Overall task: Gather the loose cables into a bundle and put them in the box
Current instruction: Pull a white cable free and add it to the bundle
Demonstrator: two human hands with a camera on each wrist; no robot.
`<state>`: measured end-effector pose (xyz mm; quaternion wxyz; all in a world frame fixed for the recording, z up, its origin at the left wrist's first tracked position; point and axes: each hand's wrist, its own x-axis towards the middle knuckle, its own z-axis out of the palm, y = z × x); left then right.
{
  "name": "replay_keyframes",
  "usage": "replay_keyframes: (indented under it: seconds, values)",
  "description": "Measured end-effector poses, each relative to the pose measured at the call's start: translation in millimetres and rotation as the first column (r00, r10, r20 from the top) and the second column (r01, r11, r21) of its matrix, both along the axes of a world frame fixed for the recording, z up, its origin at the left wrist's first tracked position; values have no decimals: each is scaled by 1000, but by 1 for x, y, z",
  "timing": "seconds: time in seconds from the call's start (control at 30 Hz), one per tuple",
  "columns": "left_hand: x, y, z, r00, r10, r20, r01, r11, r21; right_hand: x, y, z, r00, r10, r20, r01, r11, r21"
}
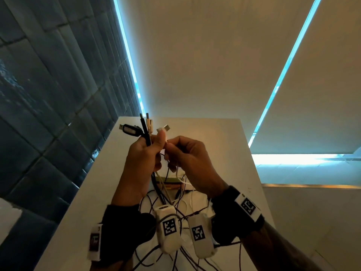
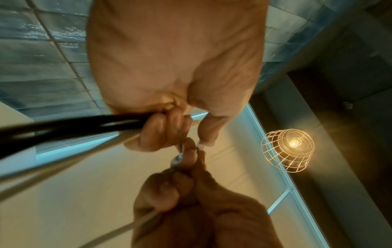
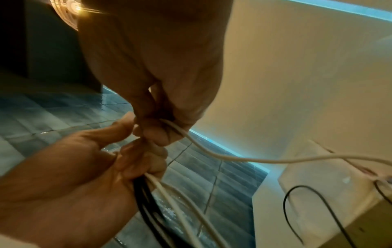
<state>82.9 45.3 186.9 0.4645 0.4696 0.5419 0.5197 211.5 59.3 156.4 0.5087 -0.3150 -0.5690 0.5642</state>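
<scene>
The left hand (image 1: 143, 163) is gripping a bundle of cables (image 1: 145, 132) in a fist, plug ends sticking up above the fingers: a black USB plug w/ a pale label pointing left, two thin black & cream plugs pointing up, a white USB plug leaning right. The right hand (image 1: 192, 159) is sitting just beside the left, fingertips touching it, thumb & fingers pinching one white cable (image 3: 214, 155) close to its plug. In the right wrist view that cable is running out from under the curled fingers, sagging right toward the table (image 1: 224, 137); below it the left hand is holding black & cream strands together, trailing down. The left wrist view is showing the same: left fingers wrapped round black & pale cables going off left, right fingers closed on a pale cable & a small metal plug tip. The rest of the cables are hanging from both hands down to the white table, lying there in a loose tangle btwn the wrists. Both wrists are wearing black bands w/ white camera units (image 1: 169, 227). A lit wire-cage lamp (image 2: 288, 149) is hanging overhead, blue tiled wall (image 1: 39, 114) on the left. Can't make out the box for sure.
</scene>
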Motion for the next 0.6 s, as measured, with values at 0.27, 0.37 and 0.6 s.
replay_keyframes:
  seconds: [0.27, 0.37, 0.6]
  values:
    - [4, -4, 1, 998, -54, 34, 52, 997, 65, -1, -10, 2, 987, -150, 52, 150, 989, 7]
    - [5, -3, 2, 998, -18, 60, 13, 996, 83, -5, -11, 7, 987, -148, 64, 145, 989, 38]
    - [-12, 0, 7, 937, 102, 335, -131, 989, 67, -2, -12, -27, 949, -66, 309, 47, 996, 69]
